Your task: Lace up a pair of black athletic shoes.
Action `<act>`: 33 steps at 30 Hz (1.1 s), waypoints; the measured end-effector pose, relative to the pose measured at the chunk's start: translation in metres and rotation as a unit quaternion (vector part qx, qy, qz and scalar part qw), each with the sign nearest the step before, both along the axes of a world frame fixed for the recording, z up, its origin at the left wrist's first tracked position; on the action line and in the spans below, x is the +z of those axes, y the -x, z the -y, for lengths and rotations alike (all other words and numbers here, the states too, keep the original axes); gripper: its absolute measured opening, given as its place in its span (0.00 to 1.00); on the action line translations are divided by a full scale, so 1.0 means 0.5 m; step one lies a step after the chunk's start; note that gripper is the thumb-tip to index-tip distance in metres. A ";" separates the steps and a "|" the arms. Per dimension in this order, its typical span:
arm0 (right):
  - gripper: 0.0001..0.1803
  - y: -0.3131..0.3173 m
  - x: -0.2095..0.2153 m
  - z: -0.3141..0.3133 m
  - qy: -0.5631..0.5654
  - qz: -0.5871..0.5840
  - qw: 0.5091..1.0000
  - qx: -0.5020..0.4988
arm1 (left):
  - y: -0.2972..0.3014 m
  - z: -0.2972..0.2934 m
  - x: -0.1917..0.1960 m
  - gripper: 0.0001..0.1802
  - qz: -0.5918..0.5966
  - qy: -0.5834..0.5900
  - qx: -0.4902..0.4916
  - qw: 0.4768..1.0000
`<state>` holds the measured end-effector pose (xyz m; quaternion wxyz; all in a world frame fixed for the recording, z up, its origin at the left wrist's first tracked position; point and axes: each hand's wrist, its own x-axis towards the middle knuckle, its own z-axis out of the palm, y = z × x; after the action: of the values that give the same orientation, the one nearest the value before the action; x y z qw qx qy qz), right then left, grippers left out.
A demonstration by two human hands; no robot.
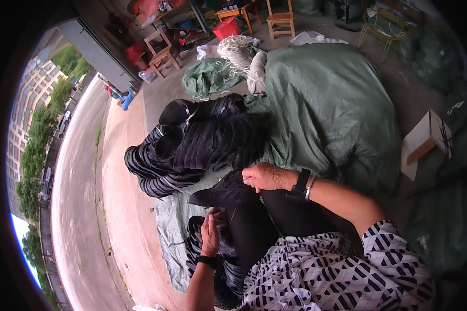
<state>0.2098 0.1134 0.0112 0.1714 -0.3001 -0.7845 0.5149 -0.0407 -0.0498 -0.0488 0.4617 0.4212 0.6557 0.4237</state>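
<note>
2 hands, left hand [210,234] and right hand [263,177], grip 1 black shoe upper [220,195].

Soft, even daylight is being let in from the open street side on the left, so no hard shadows are being thrown anywhere. The pale pavement [124,207] is being pushed close to washed out, while the black pile [192,145] is being crushed into near-solid dark. Straight lines are being bent hard toward the rim, and the corners are being swallowed by black vignette. Detail at the edges is being smeared a bit.
</note>
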 end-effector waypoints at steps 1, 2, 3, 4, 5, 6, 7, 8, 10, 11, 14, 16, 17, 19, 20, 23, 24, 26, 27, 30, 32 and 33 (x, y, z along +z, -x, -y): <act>0.08 0.008 0.003 0.014 0.018 0.020 0.999 0.029 | -0.051 -0.014 0.035 0.30 -0.017 -0.060 0.015 0.998; 0.10 0.018 -0.027 0.023 -0.163 0.011 0.985 0.049 | -0.085 -0.026 0.056 0.29 -0.072 -0.054 -0.025 0.996; 0.10 0.032 -0.078 0.023 -0.254 -0.024 0.965 0.057 | -0.110 -0.034 0.064 0.29 -0.127 -0.048 -0.064 0.989; 0.10 0.038 -0.079 0.029 -0.289 -0.027 0.956 0.032 | -0.123 -0.034 0.059 0.27 -0.376 -0.139 -0.114 0.909; 0.11 0.042 -0.079 0.030 -0.324 -0.031 0.946 0.007 | -0.141 -0.028 0.067 0.23 -0.400 -0.115 -0.083 0.905; 0.11 0.035 -0.080 0.029 -0.324 -0.032 0.945 0.012 | -0.129 -0.015 0.029 0.22 -0.253 -0.089 -0.008 0.963; 0.11 0.028 -0.042 0.031 -0.083 -0.047 0.995 -0.020 | -0.104 0.004 -0.011 0.21 -0.100 -0.063 0.068 0.991; 0.11 0.014 -0.027 0.029 0.167 -0.052 0.983 -0.058 | -0.107 0.026 0.001 0.20 -0.097 -0.037 0.098 0.990; 0.10 0.002 -0.046 0.000 0.249 -0.143 0.953 -0.101 | -0.085 0.023 0.011 0.17 0.038 -0.071 0.114 0.990; 0.10 -0.001 -0.035 -0.005 0.273 -0.162 0.940 -0.123 | -0.065 0.009 0.033 0.16 0.106 -0.057 0.123 0.985; 0.10 0.023 -0.060 -0.015 0.231 -0.120 0.956 -0.133 | -0.051 -0.030 0.079 0.15 0.181 -0.123 0.142 0.965; 0.10 0.044 -0.067 -0.010 0.174 -0.065 0.971 -0.148 | -0.051 -0.051 0.098 0.15 0.197 -0.130 0.131 0.963; 0.10 0.051 -0.074 -0.016 0.173 -0.066 0.971 -0.149 | -0.054 -0.061 0.108 0.15 0.209 -0.140 0.133 0.959; 0.09 0.068 -0.098 -0.030 0.169 -0.042 0.973 -0.149 | -0.044 -0.084 0.125 0.15 0.225 -0.178 0.145 0.947; 0.09 0.071 -0.104 -0.037 0.162 -0.053 0.973 -0.154 | -0.042 -0.096 0.146 0.14 0.222 -0.200 0.138 0.944; 0.09 0.070 -0.102 -0.051 0.119 -0.027 0.984 -0.128 | -0.043 -0.110 0.227 0.13 0.220 -0.267 0.102 0.933; 0.10 0.073 -0.104 -0.056 0.175 -0.030 0.975 -0.132 | -0.045 -0.110 0.248 0.13 0.219 -0.291 0.082 0.928; 0.10 0.081 -0.118 -0.062 0.157 -0.053 0.977 -0.136 | -0.053 -0.106 0.286 0.13 0.216 -0.317 0.059 0.922; 0.10 0.081 -0.125 -0.066 0.142 -0.073 0.977 -0.140 | -0.061 -0.103 0.303 0.13 0.227 -0.315 0.055 0.920; 0.10 0.081 -0.086 -0.060 0.194 -0.102 0.970 -0.108 | -0.067 -0.090 0.332 0.13 0.236 -0.324 0.034 0.916; 0.09 0.072 -0.058 -0.057 0.240 -0.121 0.960 -0.081 | -0.075 -0.086 0.346 0.14 0.249 -0.335 -0.003 0.909; 0.09 0.068 -0.055 -0.052 0.352 -0.174 0.908 -0.146 | -0.080 -0.083 0.344 0.14 0.248 -0.337 -0.005 0.908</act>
<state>0.1758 0.1393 -0.0161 0.2611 -0.3577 -0.4573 0.7712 -0.0006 -0.0082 0.1232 0.4422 0.4363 0.3359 0.7080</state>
